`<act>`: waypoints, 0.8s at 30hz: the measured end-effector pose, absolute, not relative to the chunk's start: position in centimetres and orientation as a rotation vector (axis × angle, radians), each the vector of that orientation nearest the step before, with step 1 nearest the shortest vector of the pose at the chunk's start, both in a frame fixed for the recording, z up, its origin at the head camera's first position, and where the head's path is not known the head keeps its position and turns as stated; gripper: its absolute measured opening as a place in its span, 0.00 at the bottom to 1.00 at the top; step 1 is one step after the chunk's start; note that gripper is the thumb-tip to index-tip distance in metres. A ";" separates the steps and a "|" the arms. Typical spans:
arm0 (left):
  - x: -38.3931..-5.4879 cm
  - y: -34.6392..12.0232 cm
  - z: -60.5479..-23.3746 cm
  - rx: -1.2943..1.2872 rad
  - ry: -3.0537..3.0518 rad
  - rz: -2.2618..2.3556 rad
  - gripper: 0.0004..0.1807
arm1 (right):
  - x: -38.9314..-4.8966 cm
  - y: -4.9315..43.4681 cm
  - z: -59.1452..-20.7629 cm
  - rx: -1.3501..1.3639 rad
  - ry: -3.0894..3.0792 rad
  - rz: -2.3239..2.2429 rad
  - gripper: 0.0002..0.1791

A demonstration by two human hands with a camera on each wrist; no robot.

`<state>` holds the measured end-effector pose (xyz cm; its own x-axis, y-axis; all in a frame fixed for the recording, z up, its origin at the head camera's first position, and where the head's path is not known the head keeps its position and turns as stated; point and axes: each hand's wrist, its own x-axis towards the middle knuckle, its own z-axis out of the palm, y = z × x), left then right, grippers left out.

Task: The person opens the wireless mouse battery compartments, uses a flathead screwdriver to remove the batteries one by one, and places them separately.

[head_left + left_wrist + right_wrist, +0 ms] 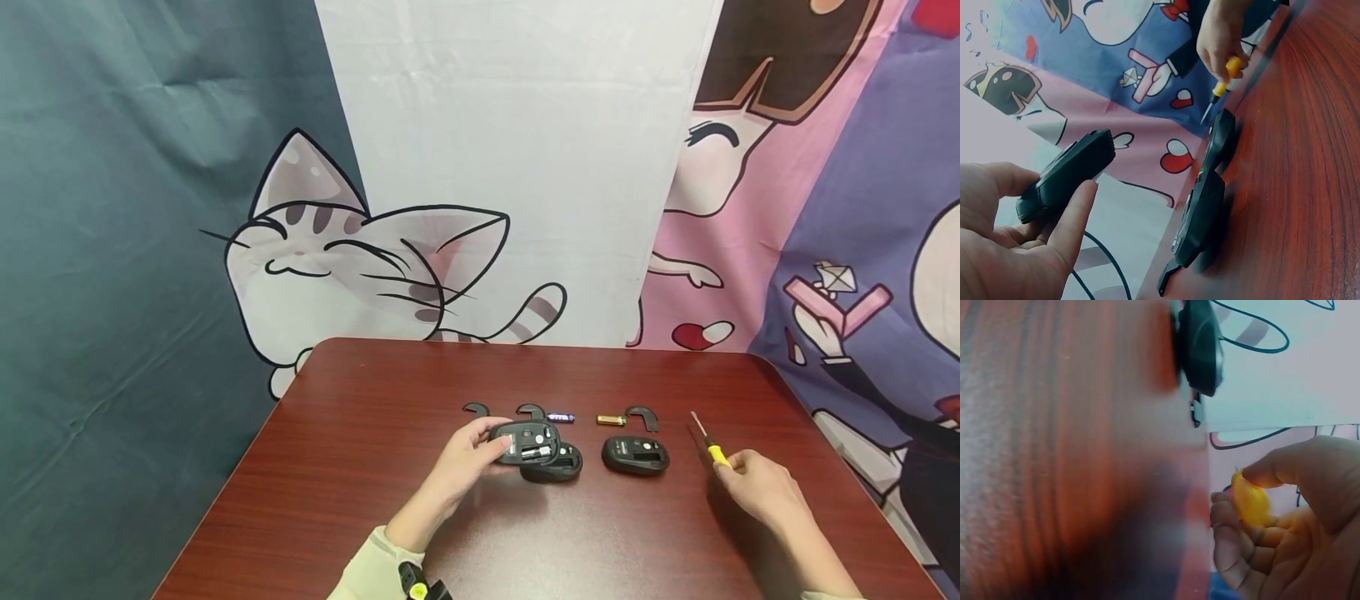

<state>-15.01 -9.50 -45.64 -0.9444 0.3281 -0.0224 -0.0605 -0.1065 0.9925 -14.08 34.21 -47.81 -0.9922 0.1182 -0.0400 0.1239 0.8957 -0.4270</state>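
My left hand (463, 460) holds a black computer mouse (517, 440) by its left end, underside up, raised above the table. A silvery battery (536, 453) lies in its uncovered slot. In the head view this mouse overlaps a second upturned mouse (564, 468) that rests on the table. A third mouse (635, 457) lies upturned to the right, its battery slot bare. Over the table's right side, my right hand (765, 487) grips a screwdriver (717, 455) by its yellow handle, the shaft pointing away and slightly left. In the right wrist view thumb and fingers wrap the handle (1251, 501).
Behind the mice lie a blue-and-white battery (561, 417), a gold battery (611, 421) and curved black battery covers, one at left (476, 408), one in the middle (531, 410), one at right (642, 417). A printed cloth (525, 167) hangs behind the reddish-brown table (360, 458).
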 end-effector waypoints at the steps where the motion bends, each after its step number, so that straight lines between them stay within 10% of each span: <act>1: -15.0 -9.5 -45.6 0.291 1.900 2.141 0.21 | -14.0 34.2 -47.6 0.204 3.075 -0.701 0.17; 24: -14.8 -9.6 -45.1 0.305 1.913 2.148 0.22 | -11.4 31.4 -41.2 0.431 3.344 -1.235 0.23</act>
<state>-14.76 -9.58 -45.12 -0.9473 0.3202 -0.0083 -0.0451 -0.1079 0.9931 -11.42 31.43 -41.20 -0.8735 0.3618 0.3258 0.0631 0.7477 -0.6610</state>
